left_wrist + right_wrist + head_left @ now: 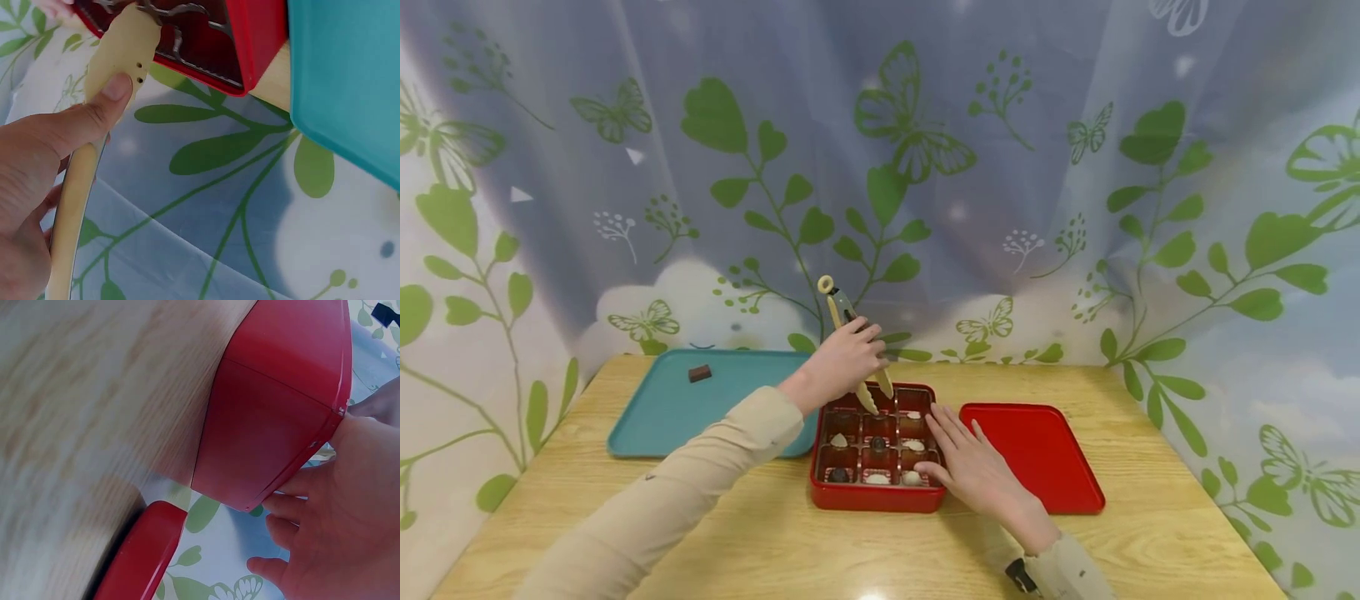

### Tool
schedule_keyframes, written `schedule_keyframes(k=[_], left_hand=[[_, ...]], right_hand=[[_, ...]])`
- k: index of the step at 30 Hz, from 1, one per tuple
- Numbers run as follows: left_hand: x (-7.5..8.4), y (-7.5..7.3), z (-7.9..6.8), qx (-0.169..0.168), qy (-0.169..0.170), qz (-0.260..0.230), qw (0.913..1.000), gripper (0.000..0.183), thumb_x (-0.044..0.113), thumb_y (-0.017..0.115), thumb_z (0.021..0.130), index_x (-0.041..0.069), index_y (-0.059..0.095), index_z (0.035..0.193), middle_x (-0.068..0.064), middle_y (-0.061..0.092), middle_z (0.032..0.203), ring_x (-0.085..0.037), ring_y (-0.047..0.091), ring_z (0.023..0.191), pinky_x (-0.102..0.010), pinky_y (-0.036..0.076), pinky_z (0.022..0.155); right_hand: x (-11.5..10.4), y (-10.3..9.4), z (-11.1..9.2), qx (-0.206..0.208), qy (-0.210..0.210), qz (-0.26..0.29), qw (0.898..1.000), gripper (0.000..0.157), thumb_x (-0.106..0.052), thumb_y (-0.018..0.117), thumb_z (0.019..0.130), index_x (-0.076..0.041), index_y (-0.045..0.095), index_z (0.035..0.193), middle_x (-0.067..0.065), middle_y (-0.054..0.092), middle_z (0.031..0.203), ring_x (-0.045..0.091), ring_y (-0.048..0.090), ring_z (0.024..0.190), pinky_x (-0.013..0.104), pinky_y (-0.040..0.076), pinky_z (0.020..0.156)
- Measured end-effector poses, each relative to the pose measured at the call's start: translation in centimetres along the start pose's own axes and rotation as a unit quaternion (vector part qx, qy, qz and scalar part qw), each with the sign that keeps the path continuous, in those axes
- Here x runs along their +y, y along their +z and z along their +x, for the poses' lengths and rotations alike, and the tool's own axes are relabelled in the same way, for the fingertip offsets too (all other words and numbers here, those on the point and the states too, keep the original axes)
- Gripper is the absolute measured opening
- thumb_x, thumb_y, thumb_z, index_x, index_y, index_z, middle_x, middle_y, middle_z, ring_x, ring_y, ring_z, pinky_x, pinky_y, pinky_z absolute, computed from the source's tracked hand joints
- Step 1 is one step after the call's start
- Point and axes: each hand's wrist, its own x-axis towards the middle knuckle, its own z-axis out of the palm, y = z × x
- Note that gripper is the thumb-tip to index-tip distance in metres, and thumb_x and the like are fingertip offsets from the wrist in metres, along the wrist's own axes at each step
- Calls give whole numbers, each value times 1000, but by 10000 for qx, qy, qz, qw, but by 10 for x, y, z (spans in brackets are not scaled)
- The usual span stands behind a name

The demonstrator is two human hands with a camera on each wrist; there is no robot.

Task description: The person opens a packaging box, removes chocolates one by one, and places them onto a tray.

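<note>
Head view: one wooden table (760, 533) carries one blue tray (677, 421) at left, one red box (877, 499) at centre and one red lid (1033, 458) at right. Two hands are at the box. The right hand (973, 467) grasps nothing — its fingers extended along the box's right rim. The left hand (842, 362) grips one pair of tongs (84, 175), its two tips over the box's back row. One dark brown block (699, 374) lies on the tray. At least seven small pieces (839, 441) — pale and dark — sit in the box's compartments.
</note>
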Motion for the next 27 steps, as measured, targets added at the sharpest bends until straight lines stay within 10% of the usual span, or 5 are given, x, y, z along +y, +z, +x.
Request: schedule_keyframes(k=[16, 27], left_hand=[[19, 0, 23, -220, 485, 716, 9960, 22, 25, 74, 93, 35, 78, 112, 14, 66, 131, -15, 51, 132, -38, 34, 116], [21, 8, 18, -178, 231, 558, 9980, 24, 27, 76, 92, 35, 77, 115, 13, 67, 129, -17, 50, 132, -39, 35, 113]], right_hand=[[2, 3, 1, 17, -12, -59, 10000, 79, -53, 51, 102, -2, 30, 159, 17, 21, 167, 35, 19, 154, 62, 22, 119], [0, 0, 0, 17, 15, -91, 10000, 79, -53, 51, 102, -1, 30, 159, 17, 21, 167, 35, 20, 154, 62, 22, 120]])
